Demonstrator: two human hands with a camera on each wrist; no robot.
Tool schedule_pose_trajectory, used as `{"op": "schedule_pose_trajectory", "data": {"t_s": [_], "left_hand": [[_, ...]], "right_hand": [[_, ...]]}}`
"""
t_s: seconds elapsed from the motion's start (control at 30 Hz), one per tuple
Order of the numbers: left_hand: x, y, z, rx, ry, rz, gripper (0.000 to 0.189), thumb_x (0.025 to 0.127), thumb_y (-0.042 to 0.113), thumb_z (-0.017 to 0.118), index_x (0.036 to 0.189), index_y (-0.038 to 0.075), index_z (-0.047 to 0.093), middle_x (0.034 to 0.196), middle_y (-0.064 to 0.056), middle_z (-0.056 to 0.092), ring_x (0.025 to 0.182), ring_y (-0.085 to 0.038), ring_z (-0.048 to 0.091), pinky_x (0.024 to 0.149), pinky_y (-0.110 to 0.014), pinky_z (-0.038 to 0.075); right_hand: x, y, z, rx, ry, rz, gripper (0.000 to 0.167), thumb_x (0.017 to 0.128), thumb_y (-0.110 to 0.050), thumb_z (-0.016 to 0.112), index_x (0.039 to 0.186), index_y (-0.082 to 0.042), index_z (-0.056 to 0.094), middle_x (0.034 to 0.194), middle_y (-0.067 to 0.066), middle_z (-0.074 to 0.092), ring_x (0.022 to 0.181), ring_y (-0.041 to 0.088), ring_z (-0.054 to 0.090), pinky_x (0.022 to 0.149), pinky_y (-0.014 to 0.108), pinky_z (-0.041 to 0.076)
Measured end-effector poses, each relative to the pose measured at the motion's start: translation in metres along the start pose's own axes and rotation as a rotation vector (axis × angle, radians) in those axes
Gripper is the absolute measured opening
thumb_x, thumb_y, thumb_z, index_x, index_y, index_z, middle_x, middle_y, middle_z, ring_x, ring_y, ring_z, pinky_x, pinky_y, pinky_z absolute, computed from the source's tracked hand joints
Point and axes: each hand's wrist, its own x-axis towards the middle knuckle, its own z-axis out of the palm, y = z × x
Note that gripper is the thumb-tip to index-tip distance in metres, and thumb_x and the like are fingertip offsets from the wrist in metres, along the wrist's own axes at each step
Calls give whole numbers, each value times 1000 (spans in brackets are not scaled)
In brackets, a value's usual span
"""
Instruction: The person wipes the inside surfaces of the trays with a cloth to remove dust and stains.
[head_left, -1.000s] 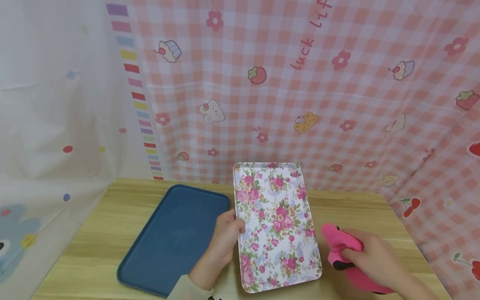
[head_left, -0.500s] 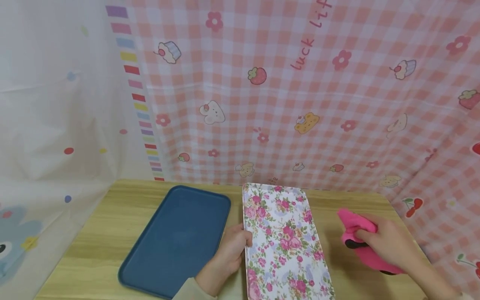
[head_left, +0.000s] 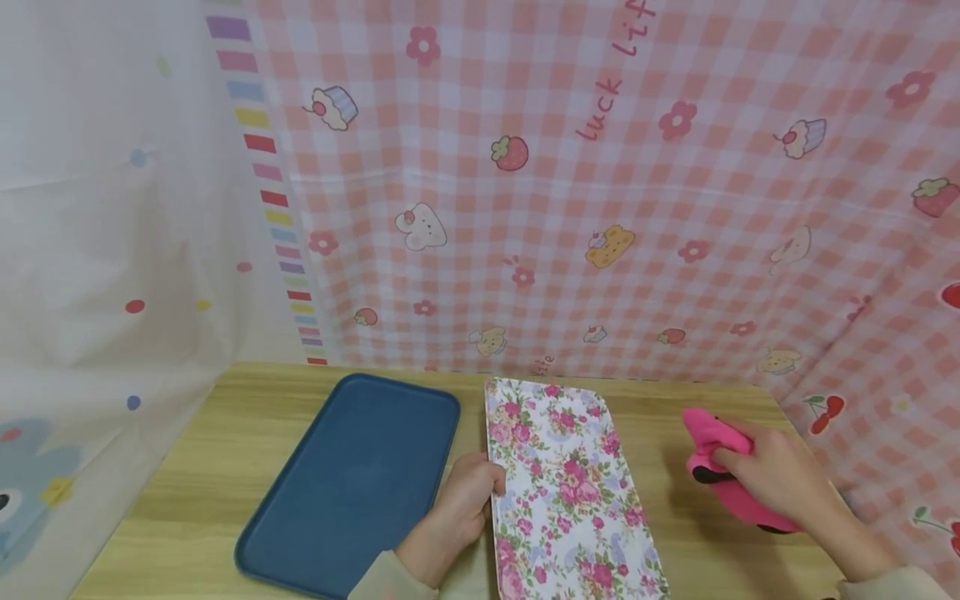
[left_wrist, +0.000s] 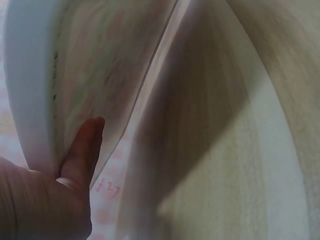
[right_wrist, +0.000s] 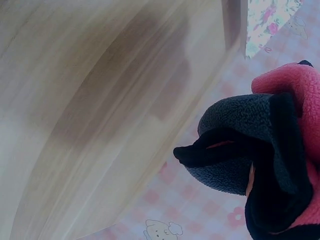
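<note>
Pink-and-black fleece cloth (head_left: 738, 501) pinched in our right hand (head_left: 782, 473), left hand (head_left: 468, 493) gripping the white floral rectangular tray (head_left: 573, 492) beside the dark-blue rectangular tray (head_left: 363, 475), we seem at a steadying step, the next move likely needing a firm hold.

A bunched cloth (right_wrist: 287, 160) fills the right side, its folds showing pink fleece, dark grey fleece and black edging. A pale wood-grained surface (right_wrist: 100, 165) slants across the left, bearing a soft shadow (right_wrist: 125, 75). Beyond its edge hangs pink-and-white checked fabric (right_wrist: 205, 215) with a cartoon animal. A flowered tray (right_wrist: 267, 20) corner enters top right.
</note>
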Motion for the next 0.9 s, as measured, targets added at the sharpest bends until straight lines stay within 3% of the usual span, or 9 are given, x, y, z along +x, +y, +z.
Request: {"op": "schedule_pose_trajectory", "data": {"t_s": [0.13, 0.33, 0.73, 0.9], "left_hand": [[2, 0, 0, 40, 30, -15, 24, 63, -7, 46, 81, 5, 56, 70, 1, 46, 51, -10, 33, 50, -22, 36], [3, -1, 2, 51, 57, -34, 24, 63, -8, 46, 80, 7, 53, 71, 0, 46, 47, -7, 28, 47, -21, 32], [7, 2, 0, 74, 27, -57, 23, 63, -10, 46, 72, 12, 45, 67, 1, 47, 49, -6, 42, 48, -19, 39], [8, 2, 0, 114, -2, -65, 26, 67, -10, 46, 89, 2, 55, 75, -2, 55, 59, -10, 52, 51, -20, 45]], "right_hand": [[0, 3, 2, -8, 8, 0, 55, 93, -29, 69, 140, -1, 65, 71, -1, 58, 69, 20, 51, 62, 36, 40], [-1, 7, 3, -20, 13, 5, 49, 92, -30, 71, 134, -6, 69, 77, -1, 63, 70, 20, 53, 63, 37, 41], [-4, 11, 7, -23, 16, 19, 44, 92, -30, 71, 130, -8, 71, 77, 0, 63, 70, 21, 52, 64, 37, 40], [-5, 12, 11, -33, 23, 13, 41, 91, -31, 72, 126, -10, 74, 82, 1, 67, 72, 20, 54, 65, 38, 42]]}}
